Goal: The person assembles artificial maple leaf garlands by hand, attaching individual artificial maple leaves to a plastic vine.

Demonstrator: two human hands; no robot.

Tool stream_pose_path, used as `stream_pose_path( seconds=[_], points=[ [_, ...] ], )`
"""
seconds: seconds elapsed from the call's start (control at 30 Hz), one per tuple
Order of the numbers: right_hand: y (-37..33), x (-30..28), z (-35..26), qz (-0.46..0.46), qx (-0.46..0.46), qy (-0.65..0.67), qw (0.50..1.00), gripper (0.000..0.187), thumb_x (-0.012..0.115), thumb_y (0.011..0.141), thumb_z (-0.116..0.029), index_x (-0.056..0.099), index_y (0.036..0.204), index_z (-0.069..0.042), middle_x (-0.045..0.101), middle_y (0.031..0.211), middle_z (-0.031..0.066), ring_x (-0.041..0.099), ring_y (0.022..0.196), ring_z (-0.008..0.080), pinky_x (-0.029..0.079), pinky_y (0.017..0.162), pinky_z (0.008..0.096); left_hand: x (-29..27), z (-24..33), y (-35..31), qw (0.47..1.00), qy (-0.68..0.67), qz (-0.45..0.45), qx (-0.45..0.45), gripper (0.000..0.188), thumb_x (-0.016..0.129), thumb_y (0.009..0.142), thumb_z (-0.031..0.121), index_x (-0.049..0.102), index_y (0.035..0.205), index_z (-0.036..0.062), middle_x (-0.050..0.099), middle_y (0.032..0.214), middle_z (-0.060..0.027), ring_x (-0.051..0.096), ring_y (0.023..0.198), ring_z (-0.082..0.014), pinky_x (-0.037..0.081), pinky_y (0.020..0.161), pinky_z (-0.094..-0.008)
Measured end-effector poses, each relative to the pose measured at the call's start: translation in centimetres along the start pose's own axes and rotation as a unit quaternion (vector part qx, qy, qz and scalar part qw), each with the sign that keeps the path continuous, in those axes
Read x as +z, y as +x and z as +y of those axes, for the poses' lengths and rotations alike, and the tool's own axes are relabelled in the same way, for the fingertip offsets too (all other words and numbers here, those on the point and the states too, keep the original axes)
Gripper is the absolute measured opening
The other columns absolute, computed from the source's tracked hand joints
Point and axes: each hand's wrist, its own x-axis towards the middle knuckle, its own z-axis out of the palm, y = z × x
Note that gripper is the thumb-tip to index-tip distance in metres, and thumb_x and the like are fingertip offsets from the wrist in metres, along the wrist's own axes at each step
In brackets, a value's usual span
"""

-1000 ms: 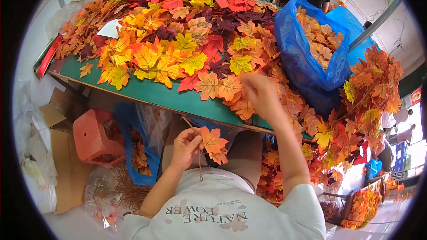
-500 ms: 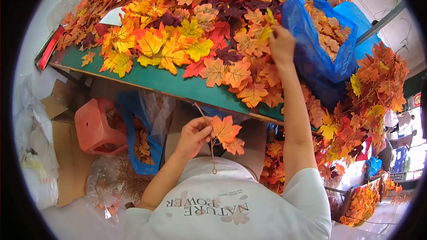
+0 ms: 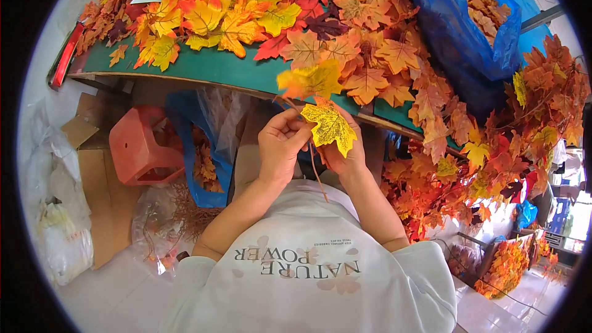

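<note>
In front of my lap, my left hand (image 3: 279, 153) is closed, fingers pinched on a thin brown artificial stem (image 3: 319, 177) whose lower end hangs toward my shirt. Close beside it, my right hand (image 3: 348, 154) is curled behind a yellow artificial maple leaf (image 3: 331, 128) with dark speckles, and its fingertips are mostly hidden. A second yellow-orange leaf (image 3: 311, 80), smeared by motion, sticks up above both hands near the table edge. The orange leaves on the stem are largely covered by the yellow one.
A green table (image 3: 234, 65) bears heaped red, orange, yellow and purple leaves (image 3: 237, 21). On its right stands a blue bag (image 3: 456, 31) of orange leaves. Leafy garlands (image 3: 487, 148) hang at the right. A pink stool (image 3: 139, 148) and cardboard (image 3: 105, 203) are at lower left.
My right hand has come back from the leaf pile to my left hand, bringing yellow leaves to the stem. My left hand has risen slightly, still gripping the stem. The view has tilted downward.
</note>
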Motion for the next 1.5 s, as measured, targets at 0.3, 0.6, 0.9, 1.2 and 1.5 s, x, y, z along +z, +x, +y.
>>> stream_pose_path(
  seconds=[0.3, 0.6, 0.9, 1.2, 1.5],
  points=[
    [-0.3, -2.2, 1.4, -0.031, 0.165, 0.159, 0.973, 0.026, 0.058, 0.088, -0.016, 0.057, 0.109, -0.002, 0.062, 0.097, 0.0098, 0.059, 0.076, 0.0186, 0.053, 0.066, 0.0329, 0.1, 0.0, -0.3, 0.999, 0.019, -0.013, -0.038, 0.039, 0.065, 0.078, -0.004, 0.054, 0.116, -0.0015, 0.063, 0.077, -0.0047, 0.064, 0.063, -0.0101, 0.049, 0.053, -0.0179],
    [0.0, -2.9, 1.3, -0.051, 0.193, 0.179, 0.963, 0.025, 0.065, 0.082, -0.016, 0.060, 0.099, 0.003, 0.058, 0.091, 0.0124, 0.054, 0.074, 0.0203, 0.050, 0.065, 0.0328, -0.1, -0.1, -0.1, 0.998, -0.001, -0.017, -0.054, 0.038, 0.064, 0.078, -0.005, 0.052, 0.115, -0.0033, 0.063, 0.076, -0.0073, 0.064, 0.063, -0.0123, 0.051, 0.053, -0.0197],
    [0.0, -3.6, 2.0, -0.063, 0.183, 0.160, 0.968, 0.029, 0.065, 0.082, -0.019, 0.059, 0.105, -0.003, 0.061, 0.092, 0.0104, 0.056, 0.073, 0.0212, 0.053, 0.067, 0.0357, -0.3, -0.6, -0.2, 0.999, 0.006, -0.011, -0.049, 0.038, 0.063, 0.079, -0.003, 0.052, 0.115, -0.0014, 0.064, 0.077, -0.0074, 0.062, 0.063, -0.0118, 0.046, 0.047, -0.0183],
    [0.0, -3.5, 2.2, -0.024, 0.162, 0.176, 0.971, 0.029, 0.065, 0.083, -0.020, 0.059, 0.106, -0.003, 0.060, 0.095, 0.0112, 0.057, 0.077, 0.0210, 0.052, 0.069, 0.0354, -0.2, -0.8, 0.0, 0.999, 0.003, -0.006, -0.050, 0.038, 0.062, 0.079, -0.004, 0.052, 0.115, -0.0013, 0.063, 0.076, -0.0063, 0.062, 0.063, -0.0112, 0.047, 0.049, -0.0180],
    [-0.3, -3.1, 2.2, -0.059, 0.155, 0.147, 0.975, 0.029, 0.062, 0.085, -0.019, 0.058, 0.108, -0.003, 0.061, 0.091, 0.0103, 0.058, 0.073, 0.0206, 0.054, 0.068, 0.0341, -0.5, -1.2, -0.2, 0.999, 0.001, 0.007, -0.050, 0.038, 0.062, 0.079, -0.004, 0.052, 0.115, -0.0018, 0.063, 0.076, -0.0065, 0.062, 0.062, -0.0115, 0.047, 0.049, -0.0183]
  ],
)
